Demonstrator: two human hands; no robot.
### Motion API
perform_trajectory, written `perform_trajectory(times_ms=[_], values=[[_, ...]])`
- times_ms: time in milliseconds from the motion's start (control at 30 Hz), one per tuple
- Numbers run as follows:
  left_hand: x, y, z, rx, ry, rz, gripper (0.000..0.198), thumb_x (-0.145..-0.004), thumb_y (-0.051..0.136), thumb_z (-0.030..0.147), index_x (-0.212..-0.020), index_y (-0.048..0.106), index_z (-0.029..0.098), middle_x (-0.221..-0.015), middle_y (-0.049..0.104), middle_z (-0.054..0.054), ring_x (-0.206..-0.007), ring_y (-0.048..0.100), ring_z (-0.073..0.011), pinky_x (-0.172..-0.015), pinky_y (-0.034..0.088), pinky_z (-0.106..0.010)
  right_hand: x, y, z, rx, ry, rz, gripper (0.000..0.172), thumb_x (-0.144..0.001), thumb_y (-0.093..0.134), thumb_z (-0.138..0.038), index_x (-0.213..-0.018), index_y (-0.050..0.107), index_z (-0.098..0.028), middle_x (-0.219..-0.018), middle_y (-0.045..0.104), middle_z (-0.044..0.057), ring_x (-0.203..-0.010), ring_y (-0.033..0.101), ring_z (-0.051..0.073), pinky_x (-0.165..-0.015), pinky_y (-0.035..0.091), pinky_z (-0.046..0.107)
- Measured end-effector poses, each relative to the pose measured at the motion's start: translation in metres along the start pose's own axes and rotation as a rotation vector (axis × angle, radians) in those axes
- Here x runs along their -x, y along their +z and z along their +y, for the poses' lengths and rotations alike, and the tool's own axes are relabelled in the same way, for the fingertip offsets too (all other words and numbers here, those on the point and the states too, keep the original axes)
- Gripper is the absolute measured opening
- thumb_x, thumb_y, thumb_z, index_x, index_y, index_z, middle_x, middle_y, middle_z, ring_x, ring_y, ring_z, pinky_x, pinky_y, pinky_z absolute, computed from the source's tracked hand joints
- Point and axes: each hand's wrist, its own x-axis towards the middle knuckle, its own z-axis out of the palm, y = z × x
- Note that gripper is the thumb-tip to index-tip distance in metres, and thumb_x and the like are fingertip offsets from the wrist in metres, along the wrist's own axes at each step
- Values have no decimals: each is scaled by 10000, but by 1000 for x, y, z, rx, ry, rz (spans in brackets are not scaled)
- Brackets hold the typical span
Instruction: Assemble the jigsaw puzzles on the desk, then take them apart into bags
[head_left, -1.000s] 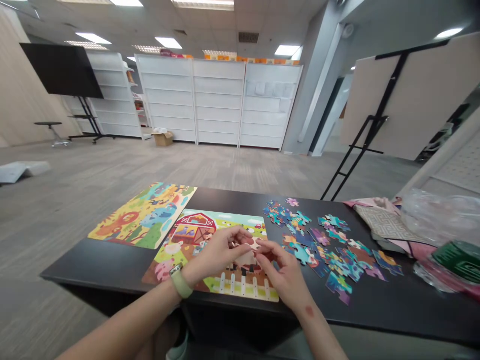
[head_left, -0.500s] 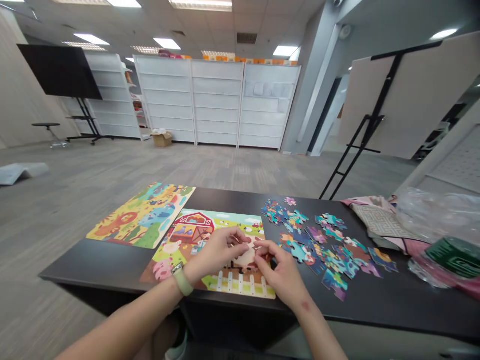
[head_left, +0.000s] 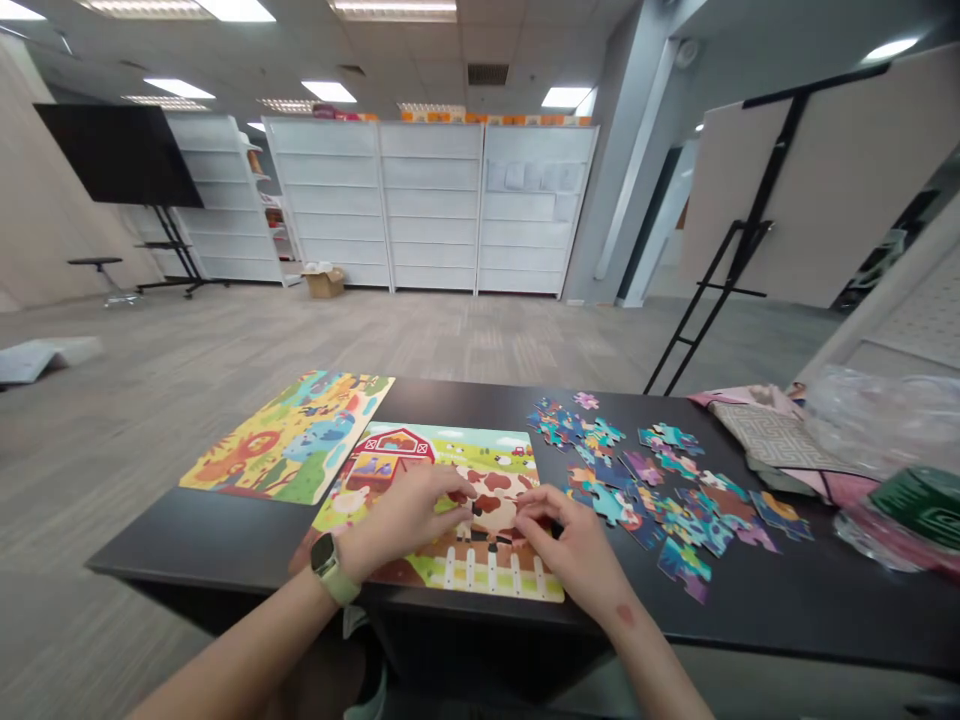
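A farm jigsaw puzzle (head_left: 480, 445) with a red barn and a white fence lies on the black table (head_left: 225, 540), right in front of me. A brown-spotted cow puzzle piece (head_left: 491, 498) sits in its middle, and my left hand (head_left: 401, 520) and my right hand (head_left: 566, 550) press on it from either side. A jungle puzzle with a lion (head_left: 292, 440) lies to the left of the farm board, out of reach of my fingers. Several loose colourful puzzle pieces (head_left: 667, 480) are spread just right of my right hand.
A patterned fabric pouch (head_left: 776, 437), a clear plastic bag (head_left: 877, 420) and a green package (head_left: 922, 505) lie at the table's right end. A black easel with a board (head_left: 810, 170) stands beyond it, and white shelving lines the far wall.
The spotted cow piece now shows more fully, lying flat in the board. My left hand has shifted left and lower, uncovering it. The view has tilted slightly.
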Motion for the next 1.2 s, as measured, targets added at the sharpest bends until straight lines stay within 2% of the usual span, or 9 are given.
perform_trajectory(times_ms=[67, 167, 233, 333, 467, 667, 833, 967, 1200], values=[[0, 1, 1, -10, 9, 13, 197, -885, 652, 314, -1052, 696, 219, -969, 711, -47, -889, 643, -210, -814, 471, -305, 0, -1, -2, -8, 19, 4, 88, -863, 604, -308, -905, 598, -231, -770, 755, 1, -748, 732, 193, -755, 532, 307], [1, 1, 3, -2, 53, 18, 480, -805, 751, 348, -1250, 604, 247, -1120, 675, -59, -1006, 625, -239, -878, 471, -331, 2, -2, -4, -36, 39, 6, 104, -861, 611, -330, -889, 590, -232, -751, 748, -6, -761, 735, 196, -745, 531, 299], [3, 0, 5, -17, 92, 0, 542, -766, 790, 385, -1253, 592, 257, -1187, 647, -66, -1084, 598, -259, -920, 459, -347, 2, -2, -4, -66, 47, -1, 119, -861, 614, -343, -884, 581, -232, -750, 745, -5, -763, 738, 197, -739, 533, 295], [6, 3, 9, -85, 104, -6, 456, -761, 792, 384, -1163, 627, 249, -1188, 640, -69, -1101, 581, -271, -919, 452, -354, 2, -2, -4, -96, 64, -5, 134, -861, 616, -356, -875, 574, -230, -760, 743, 2, -759, 741, 204, -729, 537, 299], [9, 8, 13, -171, 107, 33, 359, -777, 740, 257, -1121, 644, 222, -1102, 654, -68, -1034, 578, -261, -887, 450, -353, 1, -2, -3, -50, 38, -23, 128, -883, 587, -351, -899, 593, -224, -790, 736, 17, -764, 728, 205, -727, 533, 309], [10, 10, 11, -127, 101, 39, 309, -778, 755, 376, -1037, 689, 220, -1000, 653, -55, -936, 578, -235, -826, 455, -334, 8, -10, -4, 287, -208, 34, 126, -928, 506, -269, -929, 625, -228, -995, 671, 56, -942, 636, 210, -850, 488, 344], [8, 8, 12, -99, 52, 14, 278, -789, 747, 384, -1022, 712, 236, -989, 643, -43, -953, 587, -228, -820, 462, -322, 6, -15, 4, 377, -198, 55, 131, -906, 482, -200, -897, 608, -233, -953, 657, 46, -941, 614, 216, -859, 483, 367], [7, 0, 7, -98, 34, 6, 310, -792, 739, 402, -1049, 716, 230, -1005, 659, -54, -954, 610, -238, -820, 479, -332, 4, -19, 13, 475, -162, 109, 234, -813, 460, -87, -919, 611, -231, -999, 658, 48, -1004, 602, 227, -945, 462, 422], [12, -29, -27, -62, -73, 90, 361, -851, 670, 480, -1113, 697, 233, -1093, 705, -61, -1010, 641, -249, -901, 494, -368, 9, -21, 17, 615, -219, 96, 191, -863, 516, -165, -818, 687, -236, -1145, 642, 82, -1112, 570, 263, -987, 450, 472]])
